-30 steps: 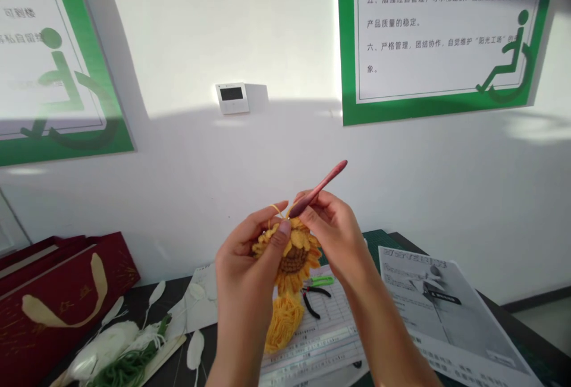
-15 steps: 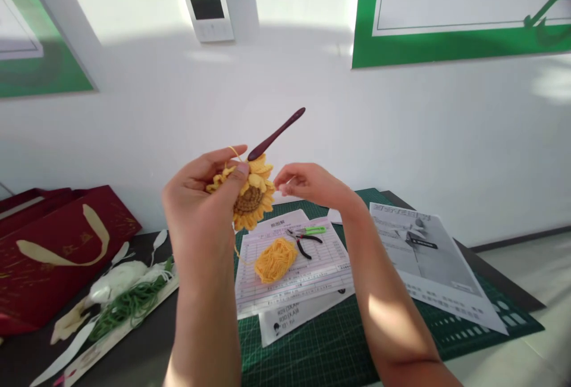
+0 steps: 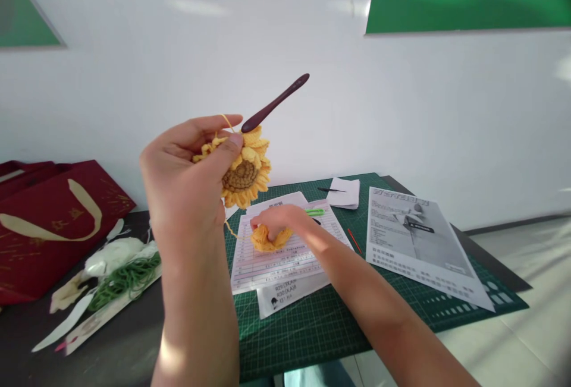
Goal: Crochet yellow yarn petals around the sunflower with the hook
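Note:
My left hand pinches a crocheted sunflower with yellow petals and a brown centre, raised above the table. A dark purple crochet hook is stuck in its upper edge, handle tilting up to the right. Yellow yarn loops over my left index finger, and a strand runs down to the yellow yarn ball on the printed sheets. My right hand reaches down onto that ball, its fingers closed around the top. Some of its fingertips are hidden.
Printed sheets lie on a green cutting mat. A white pad with a black pen, a red stick and a grey printed page are to the right. Green yarn and a red gift bag sit left.
My right hand has moved down from beside the sunflower onto the yarn ball. My left hand still holds the sunflower and hook. The camera view has tilted downward.

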The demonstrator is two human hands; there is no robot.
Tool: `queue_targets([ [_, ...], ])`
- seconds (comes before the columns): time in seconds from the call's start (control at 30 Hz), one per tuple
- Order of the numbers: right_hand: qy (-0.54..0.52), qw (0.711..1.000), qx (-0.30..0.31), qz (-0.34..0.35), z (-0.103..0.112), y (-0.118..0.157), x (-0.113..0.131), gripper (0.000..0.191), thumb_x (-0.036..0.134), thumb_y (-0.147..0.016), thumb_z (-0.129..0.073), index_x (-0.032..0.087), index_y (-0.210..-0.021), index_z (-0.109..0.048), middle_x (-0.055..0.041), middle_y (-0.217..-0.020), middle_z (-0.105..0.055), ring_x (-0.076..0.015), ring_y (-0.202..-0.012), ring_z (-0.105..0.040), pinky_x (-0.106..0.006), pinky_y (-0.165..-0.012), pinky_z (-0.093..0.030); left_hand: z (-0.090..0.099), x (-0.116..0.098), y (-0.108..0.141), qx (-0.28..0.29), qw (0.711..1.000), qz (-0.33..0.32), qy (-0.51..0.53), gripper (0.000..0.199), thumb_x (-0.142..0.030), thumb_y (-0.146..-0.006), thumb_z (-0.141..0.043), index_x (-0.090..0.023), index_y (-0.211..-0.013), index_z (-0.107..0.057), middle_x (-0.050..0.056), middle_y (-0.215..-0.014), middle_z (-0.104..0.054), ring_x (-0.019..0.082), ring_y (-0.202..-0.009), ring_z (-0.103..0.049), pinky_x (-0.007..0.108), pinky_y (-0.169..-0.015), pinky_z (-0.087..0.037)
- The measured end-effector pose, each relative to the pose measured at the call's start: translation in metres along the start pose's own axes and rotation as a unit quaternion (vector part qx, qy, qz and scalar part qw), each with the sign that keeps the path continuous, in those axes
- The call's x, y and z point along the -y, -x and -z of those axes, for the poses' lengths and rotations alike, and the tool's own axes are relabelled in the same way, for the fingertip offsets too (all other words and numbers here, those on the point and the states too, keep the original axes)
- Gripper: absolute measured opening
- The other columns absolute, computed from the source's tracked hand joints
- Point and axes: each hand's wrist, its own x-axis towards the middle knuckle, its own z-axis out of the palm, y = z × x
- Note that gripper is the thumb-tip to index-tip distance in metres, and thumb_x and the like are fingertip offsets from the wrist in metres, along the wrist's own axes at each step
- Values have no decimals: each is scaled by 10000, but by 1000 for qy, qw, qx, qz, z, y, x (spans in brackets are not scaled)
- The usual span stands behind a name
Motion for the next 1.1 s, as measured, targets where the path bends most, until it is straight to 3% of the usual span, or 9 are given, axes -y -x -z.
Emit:
queue_targets([
  [0.23, 43, 996, -57, -50, 25, -6, -28, 358, 353, -996, -656, 184, -1309, -619, -108, -1331, -650, -256, -1121, -683, -471, -937, -600, 1, 1, -1, -4, 1000, -13, 2, 151, -64, -788, -779, -133, -902, -849, 36, -734, -731, 159, -666, -657, 310, -615, -517],
  [0.5, 4, 995, 11, -103, 23, 6, -28, 349, 352, -999, -651, 189, -1306, -621, -107, -1333, -650, -253, -1119, -683, -468, -937, -601, 2, 3, -1, -2, 1000, -17, -1, 155, -103, -800, -792, -172, -924, -854, 55, -810, -770, 182, -710, -674, 345, -646, -539],
  [0.57, -29, 996, -21, -76, 36, 14, -29, 350, 352, -998, -652, 187, -1305, -622, -107, -1330, -651, -253, -1117, -684, -469, -936, -601, 2, 2, -2, -3, 1000, -12, 1, 154, -104, -797, -794, -181, -917, -852, 51, -823, -772, 181, -716, -672, 346, -647, -544],
  [0.67, -94, 988, -126, 0, 67, 36, -24, 294, 339, -1003, -643, 167, -1241, -650, -103, -1253, -694, -230, -1088, -700, -416, -954, -586, 1, 1, -2, -5, 1000, 2, 8, 151, -106, -788, -805, -175, -914, -851, 34, -767, -750, 170, -685, -665, 336, -636, -542],
  [0.8, -205, 932, -282, 93, 101, 75, -4, 410, 462, -1102, -323, 216, -1336, -552, -63, -1178, -724, -136, -1035, -717, -282, -892, -557, -3, -2, -2, -1, 999, 39, 31, 142, -95, -786, -805, -155, -907, -848, 24, -711, -736, 167, -649, -676, 336, -645, -564],
  [0.87, -358, 842, -359, 185, 108, 90, 10, 363, 481, -1064, -450, 208, -1241, -610, -57, -1110, -733, -149, -961, -718, -299, -841, -561, -7, -7, 0, 2, 997, 64, 48, 149, -83, -762, -821, -154, -891, -846, 25, -716, -749, 169, -655, -697, 325, -649, -578],
  [0.9, -393, 818, -366, 208, 110, 95, 17, 322, 476, -1043, -508, 219, -1192, -633, -43, -1081, -732, -146, -932, -709, -298, -827, -560, -9, -10, 1, 5, 995, 78, 56, 153, -80, -748, -831, -153, -882, -845, 28, -721, -757, 169, -655, -704, 319, -646, -583],
  [0.97, -419, 785, -405, 208, 110, 100, 29, 250, 465, -987, -621, 237, -1083, -653, -20, -1020, -726, -146, -916, -686, -290, -823, -557, -12, -17, 3, 14, 992, 104, 71, 161, -88, -725, -852, -150, -874, -845, 41, -729, -770, 171, -643, -709, 313, -633, -592],
  [1.1, -413, 755, -474, 185, 110, 103, 45, 245, 481, -958, -654, 237, -930, -662, -15, -908, -716, -158, -840, -648, -318, -793, -537, -14, -33, 8, 12, 987, 132, 90, 157, -126, -722, -863, -206, -857, -850, 29, -767, -782, 172, -664, -714, 292, -624, -602],
])
